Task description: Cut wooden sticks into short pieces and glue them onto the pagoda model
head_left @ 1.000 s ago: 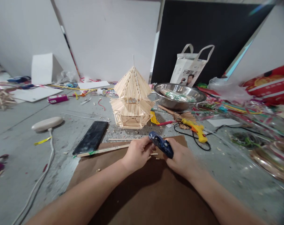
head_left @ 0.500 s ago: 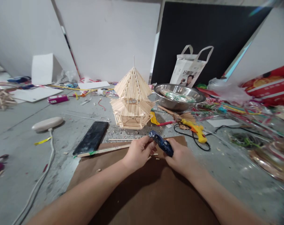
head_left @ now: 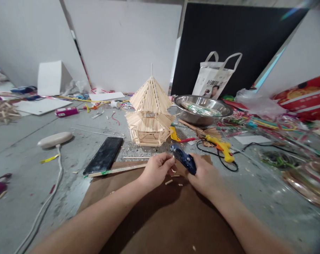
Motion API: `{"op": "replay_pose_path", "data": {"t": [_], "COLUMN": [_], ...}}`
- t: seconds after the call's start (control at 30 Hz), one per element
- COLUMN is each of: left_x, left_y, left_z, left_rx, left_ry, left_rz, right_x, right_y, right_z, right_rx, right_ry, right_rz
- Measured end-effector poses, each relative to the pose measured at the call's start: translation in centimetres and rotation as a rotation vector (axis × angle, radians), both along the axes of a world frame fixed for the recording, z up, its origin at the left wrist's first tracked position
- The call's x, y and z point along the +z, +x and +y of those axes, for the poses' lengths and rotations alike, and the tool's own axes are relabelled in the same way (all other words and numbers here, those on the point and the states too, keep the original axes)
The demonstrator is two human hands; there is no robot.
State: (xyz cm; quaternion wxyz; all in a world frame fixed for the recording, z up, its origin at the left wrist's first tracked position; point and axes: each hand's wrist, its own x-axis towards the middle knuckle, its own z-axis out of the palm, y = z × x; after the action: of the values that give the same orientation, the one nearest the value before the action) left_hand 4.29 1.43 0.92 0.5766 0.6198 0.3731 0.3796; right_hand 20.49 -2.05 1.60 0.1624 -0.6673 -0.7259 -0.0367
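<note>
Now, right hand (head_left: 203, 173): curled round the blue cutter (head_left: 186, 161), in front of the stick pagoda (head_left: 151, 97), slightly right.
Left hand (head_left: 158, 167): fingers pinched; anything between them cannot be made out.
Cutter's axis: slants from right hand toward pagoda, its head just beside the left fingertips.
White bag (head_left: 212, 74): behind pagoda to the right; Chinese characters, too blurred to read.

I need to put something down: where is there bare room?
Mostly bare: grey surface between the white cable and black phone; brown sheet between the left forearm and right forearm. Crowded: around the steel bowl and yellow glue gun.
</note>
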Motion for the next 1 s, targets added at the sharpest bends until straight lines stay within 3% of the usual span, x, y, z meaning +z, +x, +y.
{"op": "replay_pose_path", "data": {"t": [0.43, 0.67, 1.0], "left_x": [0.12, -0.58, 0.06], "left_y": [0.03, -0.04, 0.20], "left_z": [0.07, 0.07, -0.30], "left_rx": [0.029, 0.014, 0.028], "left_ry": [-0.012, 0.057, 0.018], "left_rz": [-0.033, -0.010, -0.053], "right_x": [-0.36, -0.34, 0.15], "right_y": [0.35, 0.24, -0.35], "right_z": [0.16, 0.00, -0.32], "right_rx": [0.098, 0.076, 0.047], "right_ry": [0.100, 0.053, 0.007], "right_rz": [-0.056, -0.053, -0.046]}}
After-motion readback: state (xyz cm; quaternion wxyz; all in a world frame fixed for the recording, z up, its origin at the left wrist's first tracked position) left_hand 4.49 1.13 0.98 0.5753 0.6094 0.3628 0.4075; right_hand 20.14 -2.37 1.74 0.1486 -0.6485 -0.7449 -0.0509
